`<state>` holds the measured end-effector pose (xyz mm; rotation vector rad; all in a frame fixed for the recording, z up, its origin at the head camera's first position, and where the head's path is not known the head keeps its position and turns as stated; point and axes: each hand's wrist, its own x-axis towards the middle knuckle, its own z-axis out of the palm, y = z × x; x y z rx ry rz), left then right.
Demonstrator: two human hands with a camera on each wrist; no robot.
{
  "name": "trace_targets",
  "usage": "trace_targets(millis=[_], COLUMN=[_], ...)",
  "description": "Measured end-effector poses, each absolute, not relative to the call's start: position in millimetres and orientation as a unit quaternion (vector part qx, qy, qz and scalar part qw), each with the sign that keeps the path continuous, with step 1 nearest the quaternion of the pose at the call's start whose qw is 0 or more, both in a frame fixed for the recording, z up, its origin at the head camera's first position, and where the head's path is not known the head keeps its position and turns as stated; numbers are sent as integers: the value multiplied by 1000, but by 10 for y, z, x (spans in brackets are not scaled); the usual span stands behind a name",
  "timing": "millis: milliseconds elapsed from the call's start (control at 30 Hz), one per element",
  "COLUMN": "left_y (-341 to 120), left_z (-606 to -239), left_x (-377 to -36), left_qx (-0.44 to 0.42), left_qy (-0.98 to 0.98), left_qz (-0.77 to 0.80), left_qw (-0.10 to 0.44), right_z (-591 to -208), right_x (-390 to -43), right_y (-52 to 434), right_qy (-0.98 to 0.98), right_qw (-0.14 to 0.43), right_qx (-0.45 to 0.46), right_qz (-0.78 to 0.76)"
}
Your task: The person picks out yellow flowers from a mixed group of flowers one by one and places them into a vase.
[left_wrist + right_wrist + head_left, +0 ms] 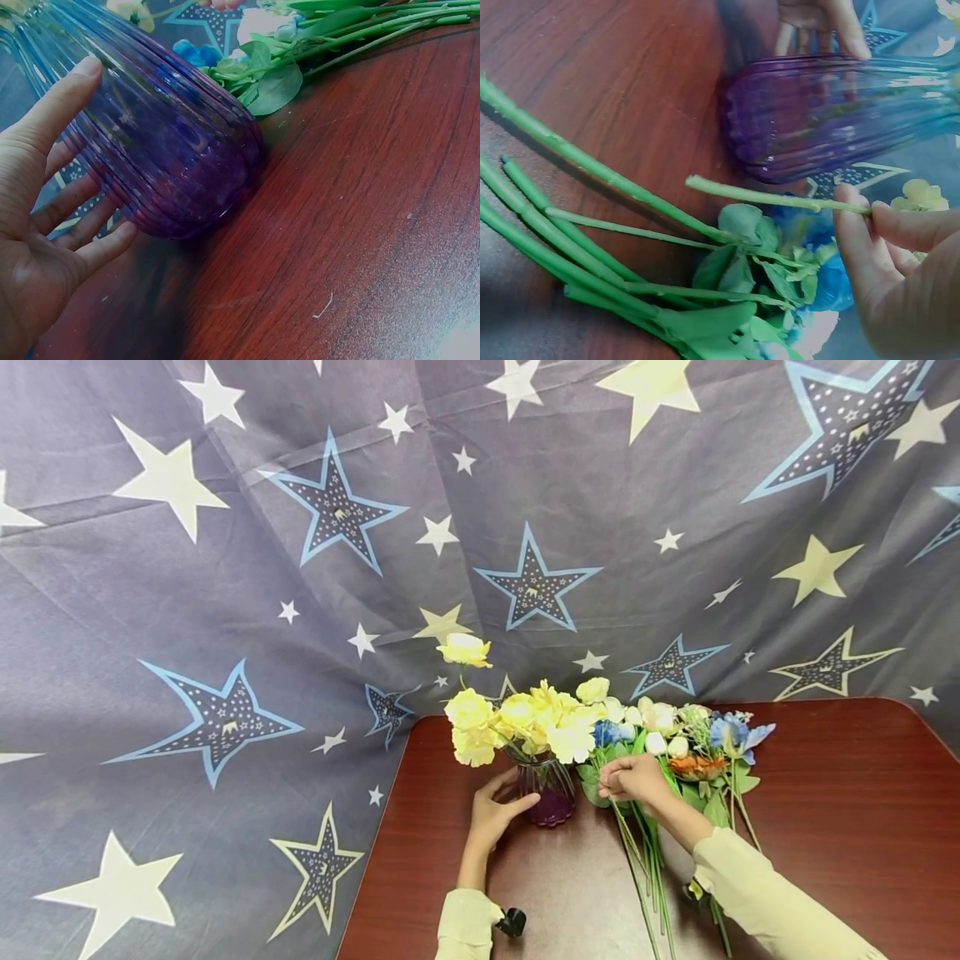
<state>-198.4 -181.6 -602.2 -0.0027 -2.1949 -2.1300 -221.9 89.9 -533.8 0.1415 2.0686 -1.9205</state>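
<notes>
A ribbed purple glass vase [550, 793] [165, 150] [817, 112] stands on the dark red table [825, 827], holding several yellow flowers [517, 718]. My left hand [491, 814] [52, 210] cups the vase's left side, thumb and fingers laid lightly against the glass. Right of the vase lies a bunch of artificial flowers [675, 743] with long green stems [645, 868] [570, 247]. My right hand [633, 777] [900, 270] pinches one green stem [772, 196] between thumb and fingers, lifted just above the bunch beside the vase.
A grey-blue cloth with star prints [300, 568] hangs behind the table and drapes over its left side. The table's rounded front-left edge [375, 868] is close to my left forearm. Bare tabletop [862, 793] stretches to the right of the bunch.
</notes>
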Motion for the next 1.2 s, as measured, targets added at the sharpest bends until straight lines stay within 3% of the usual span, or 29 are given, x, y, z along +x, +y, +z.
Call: trace_targets(millis=[533, 1200], left_y=[-1800, -1812], left_z=[-6038, -6011], left_x=[-1977, -1983], left_qx=[-2, -3], left_qy=[-719, -713], left_qz=[-694, -700], left_qw=[46, 39], right_z=[-5215, -5145], right_x=[-2206, -2156], right_y=[1289, 1553], right_qy=[701, 681], right_qw=[162, 166], right_qx=[39, -66], right_qz=[-694, -711])
